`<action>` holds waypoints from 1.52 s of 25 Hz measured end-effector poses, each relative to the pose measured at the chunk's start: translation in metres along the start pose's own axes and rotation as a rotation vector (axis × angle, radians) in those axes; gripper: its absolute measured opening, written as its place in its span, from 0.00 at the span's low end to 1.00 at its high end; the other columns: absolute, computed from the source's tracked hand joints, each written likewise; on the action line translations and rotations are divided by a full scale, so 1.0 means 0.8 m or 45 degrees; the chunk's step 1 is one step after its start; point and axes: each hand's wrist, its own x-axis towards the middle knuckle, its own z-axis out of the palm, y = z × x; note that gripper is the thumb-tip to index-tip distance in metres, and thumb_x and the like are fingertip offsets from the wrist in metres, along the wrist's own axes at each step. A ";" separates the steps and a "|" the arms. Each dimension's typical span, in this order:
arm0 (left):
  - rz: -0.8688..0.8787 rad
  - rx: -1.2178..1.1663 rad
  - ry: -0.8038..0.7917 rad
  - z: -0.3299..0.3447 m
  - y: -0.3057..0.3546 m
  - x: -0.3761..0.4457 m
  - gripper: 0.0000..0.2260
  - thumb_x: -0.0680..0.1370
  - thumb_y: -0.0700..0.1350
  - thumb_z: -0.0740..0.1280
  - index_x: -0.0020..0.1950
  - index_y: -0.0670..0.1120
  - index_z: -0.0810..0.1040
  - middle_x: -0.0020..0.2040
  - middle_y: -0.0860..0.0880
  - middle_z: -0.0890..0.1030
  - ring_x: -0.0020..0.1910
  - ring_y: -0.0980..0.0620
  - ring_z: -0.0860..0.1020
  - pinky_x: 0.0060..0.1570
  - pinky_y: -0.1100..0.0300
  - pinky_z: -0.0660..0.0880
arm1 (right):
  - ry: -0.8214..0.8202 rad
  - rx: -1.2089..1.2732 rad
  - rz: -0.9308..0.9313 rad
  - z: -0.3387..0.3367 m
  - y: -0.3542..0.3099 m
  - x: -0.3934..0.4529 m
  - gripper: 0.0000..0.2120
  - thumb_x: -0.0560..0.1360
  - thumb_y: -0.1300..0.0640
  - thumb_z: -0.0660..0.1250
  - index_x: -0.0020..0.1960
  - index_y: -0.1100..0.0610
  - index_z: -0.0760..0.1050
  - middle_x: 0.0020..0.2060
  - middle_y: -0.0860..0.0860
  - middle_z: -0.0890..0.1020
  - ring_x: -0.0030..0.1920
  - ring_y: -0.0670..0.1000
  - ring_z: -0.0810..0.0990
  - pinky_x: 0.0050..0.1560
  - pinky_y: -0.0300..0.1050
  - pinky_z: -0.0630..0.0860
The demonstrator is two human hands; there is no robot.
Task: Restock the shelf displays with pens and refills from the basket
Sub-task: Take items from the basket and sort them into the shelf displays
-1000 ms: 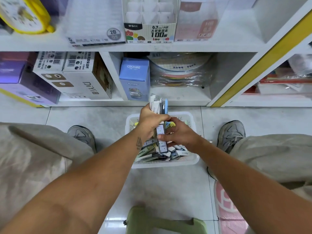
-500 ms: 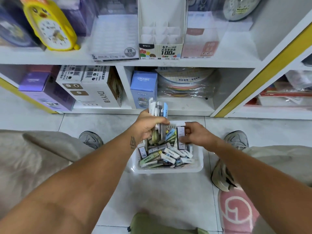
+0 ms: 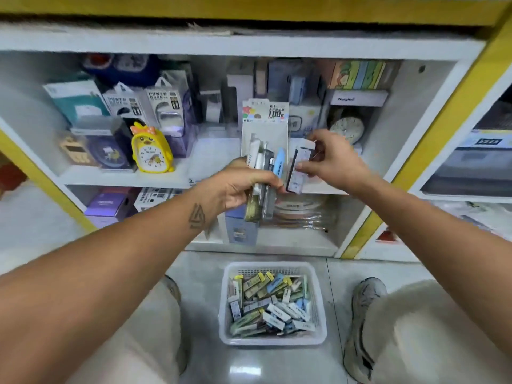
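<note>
Below us the basket (image 3: 273, 300) of small boxes sits on the floor between our feet. Higher up, our left hand (image 3: 235, 187) grips a bundle of refill packs (image 3: 263, 176) upright, while our right hand (image 3: 332, 159) pinches a single pack (image 3: 300, 167) — long axis vertical. Just beyond it stands the display box (image 3: 264, 120), nearer the right hand, so the pack probably goes forward and down.

The person wore light beige trousers (image 3: 133, 336) and worn grey sneakers (image 3: 365, 325), arms bare, with a dark triangular tattoo (image 3: 196, 216) at the left wrist, toward nine o'clock.
</note>
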 end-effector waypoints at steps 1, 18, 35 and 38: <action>0.012 0.009 0.029 0.000 0.020 -0.002 0.14 0.65 0.29 0.75 0.50 0.33 0.82 0.45 0.33 0.84 0.43 0.41 0.85 0.42 0.49 0.81 | 0.114 0.040 -0.001 -0.011 -0.012 0.015 0.13 0.73 0.61 0.76 0.50 0.51 0.75 0.38 0.47 0.83 0.38 0.48 0.84 0.42 0.49 0.82; 0.093 -0.189 0.343 -0.092 0.110 0.054 0.14 0.67 0.24 0.71 0.50 0.33 0.79 0.41 0.34 0.81 0.35 0.41 0.81 0.44 0.38 0.80 | 0.250 -0.042 -0.259 0.083 -0.014 0.150 0.10 0.77 0.61 0.70 0.52 0.50 0.72 0.35 0.50 0.81 0.38 0.53 0.83 0.42 0.56 0.80; -0.003 -0.159 0.171 -0.088 0.102 0.061 0.10 0.68 0.27 0.73 0.47 0.35 0.84 0.47 0.36 0.84 0.44 0.41 0.84 0.46 0.42 0.82 | -0.056 0.782 0.206 0.092 -0.055 0.144 0.10 0.78 0.51 0.71 0.51 0.59 0.82 0.35 0.53 0.82 0.29 0.49 0.77 0.27 0.40 0.67; -0.062 -0.202 0.154 -0.092 0.100 0.062 0.09 0.69 0.28 0.72 0.48 0.36 0.84 0.47 0.37 0.85 0.42 0.43 0.85 0.43 0.43 0.82 | 0.007 0.957 0.287 0.090 -0.058 0.148 0.07 0.76 0.63 0.73 0.52 0.63 0.79 0.35 0.55 0.82 0.29 0.49 0.77 0.30 0.41 0.70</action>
